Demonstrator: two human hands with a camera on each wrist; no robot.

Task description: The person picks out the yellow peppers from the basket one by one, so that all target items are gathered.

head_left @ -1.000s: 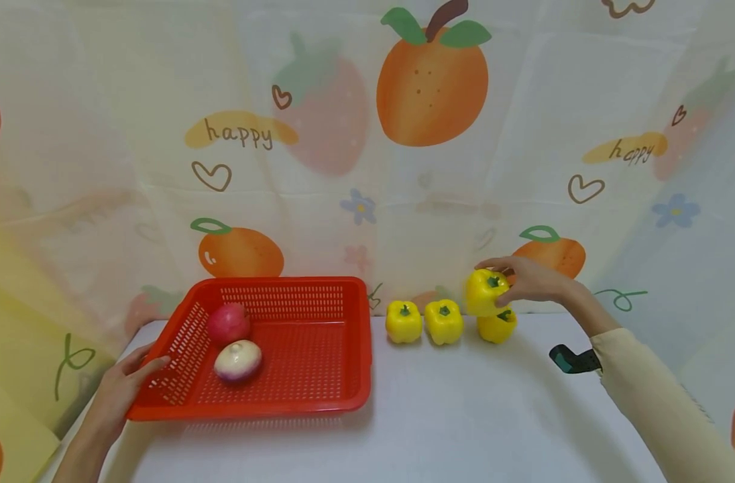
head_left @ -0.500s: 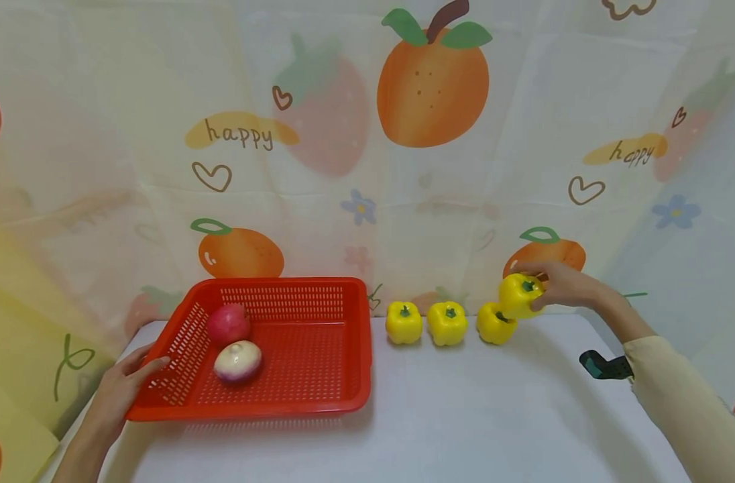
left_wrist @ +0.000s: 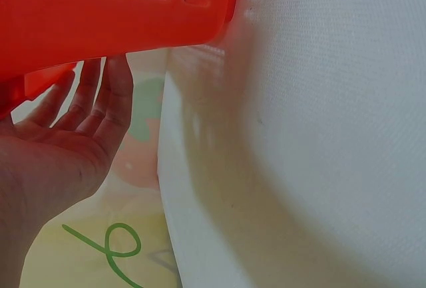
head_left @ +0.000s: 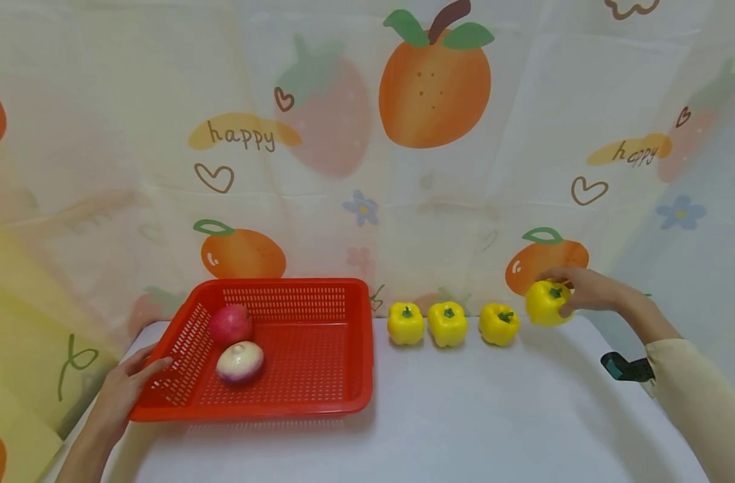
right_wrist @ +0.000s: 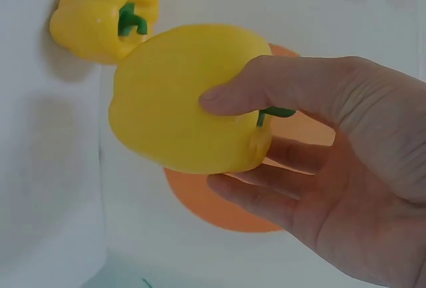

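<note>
My right hand (head_left: 591, 290) pinches a yellow bell pepper (head_left: 545, 303) by its sides, thumb in front and fingers behind. In the right wrist view the held bell pepper (right_wrist: 180, 102) lies tilted, its green stem toward the palm. Left of it in the head view, a row of three more yellow bell peppers stands on the table; the closest to my hand is the right one (head_left: 494, 327). On the other side, my left hand (head_left: 121, 389) grips the left rim of a red plastic basket (head_left: 283, 408), thumb over the edge. Its fingers (left_wrist: 116, 98) curl up beneath the rim in the left wrist view.
Inside the basket, toward its left side, lie a pinkish-red round fruit (head_left: 230, 325) and a white-and-purple turnip-like vegetable (head_left: 241, 362). A white table (head_left: 464, 416) carries everything. Behind its far edge hangs a fruit-printed cloth (head_left: 428, 174).
The right hand has carried its bell pepper rightward, away from above the right one of the row, which now shows whole. The left hand and the basket have stayed put.
</note>
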